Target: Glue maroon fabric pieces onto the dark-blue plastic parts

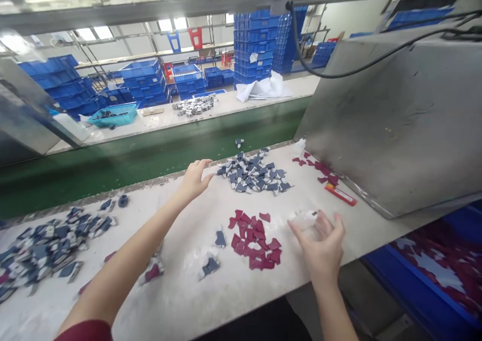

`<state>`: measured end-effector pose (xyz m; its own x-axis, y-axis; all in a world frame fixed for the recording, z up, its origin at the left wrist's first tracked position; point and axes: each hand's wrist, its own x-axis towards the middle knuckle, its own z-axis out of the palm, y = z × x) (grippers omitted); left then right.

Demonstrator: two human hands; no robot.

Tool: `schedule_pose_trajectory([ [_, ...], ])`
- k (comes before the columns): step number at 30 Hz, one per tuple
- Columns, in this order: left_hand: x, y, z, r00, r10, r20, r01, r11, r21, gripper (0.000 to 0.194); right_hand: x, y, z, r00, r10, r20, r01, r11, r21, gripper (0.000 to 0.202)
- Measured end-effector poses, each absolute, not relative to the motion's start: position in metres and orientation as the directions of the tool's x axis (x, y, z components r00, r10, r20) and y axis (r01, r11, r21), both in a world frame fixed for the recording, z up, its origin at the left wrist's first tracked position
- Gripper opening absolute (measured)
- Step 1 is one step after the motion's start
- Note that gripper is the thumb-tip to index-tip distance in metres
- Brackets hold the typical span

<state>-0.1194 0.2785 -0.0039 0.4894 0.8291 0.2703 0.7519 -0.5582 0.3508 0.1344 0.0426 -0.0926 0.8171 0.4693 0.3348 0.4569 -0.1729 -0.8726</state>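
My left hand [196,179] is stretched over the table's far edge, fingers extended and apart, holding nothing. It is just left of a pile of small dark blue-and-white pieces [250,173]. My right hand [324,248] is above the table's right part, thumb and fingers wide apart and slightly smeared. A whitish, translucent thing [305,217] shows by its fingertips; contact is unclear. Between my hands lies a cluster of flat dark red pieces [256,240]. Left of it are a dark blue piece [220,238] and a blue-and-white piece [209,265].
Another pile of blue-and-white pieces [56,243] covers the table's left side. One such piece [239,142] is over the green strip [161,150]. A red-yellow packet [341,194] lies near the metal housing [406,125]. A blue bin [406,291] holds red pieces at lower right.
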Motion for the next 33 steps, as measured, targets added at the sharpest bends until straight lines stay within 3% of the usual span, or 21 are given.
schedule_pose_trajectory([
  [2,-0.096,0.317,-0.009,0.479,0.841,0.250,0.788,-0.538,0.300,0.037,0.118,0.035,-0.091,0.772,0.309,0.556,0.626,-0.222,-0.747,0.108],
  [4,-0.072,0.349,-0.014,0.488,0.840,0.239,0.800,-0.540,0.262,0.038,0.101,0.033,-0.092,0.575,0.220,0.788,0.818,-0.161,-0.552,0.081],
  [5,-0.060,0.362,-0.017,0.494,0.839,0.228,0.805,-0.541,0.244,0.039,0.094,0.036,-0.094,0.486,0.321,0.813,0.869,-0.074,-0.490,0.059],
  [7,-0.038,0.382,-0.023,0.496,0.846,0.196,0.820,-0.531,0.214,0.037,0.085,0.047,-0.098,0.349,0.551,0.758,0.884,0.074,-0.461,0.030],
  [10,-0.010,0.403,-0.035,0.457,0.876,0.155,0.856,-0.481,0.191,0.036,0.083,0.071,-0.105,0.321,0.720,0.616,0.862,0.047,-0.504,0.034],
  [14,0.007,0.417,-0.048,0.401,0.906,0.133,0.887,-0.420,0.189,0.036,0.088,0.086,-0.113,0.408,0.758,0.509,0.835,-0.085,-0.543,0.046],
  [21,-0.014,0.413,-0.043,0.424,0.894,0.141,0.870,-0.446,0.212,0.029,0.089,0.086,-0.111,0.471,0.789,0.395,0.736,-0.104,-0.669,0.056],
  [24,-0.038,0.393,-0.028,0.440,0.880,0.179,0.846,-0.473,0.245,0.016,0.091,0.086,-0.108,0.485,0.799,0.355,0.670,-0.079,-0.738,0.058],
  [29,-0.087,0.314,-0.015,0.478,0.848,0.229,0.764,-0.530,0.369,0.015,0.091,0.072,-0.100,0.577,0.802,0.154,0.401,-0.113,-0.909,0.048],
  [33,-0.114,0.237,-0.025,0.485,0.854,0.188,0.701,-0.508,0.500,0.012,0.080,0.058,-0.090,0.476,0.880,-0.016,0.150,-0.099,-0.984,0.038],
])
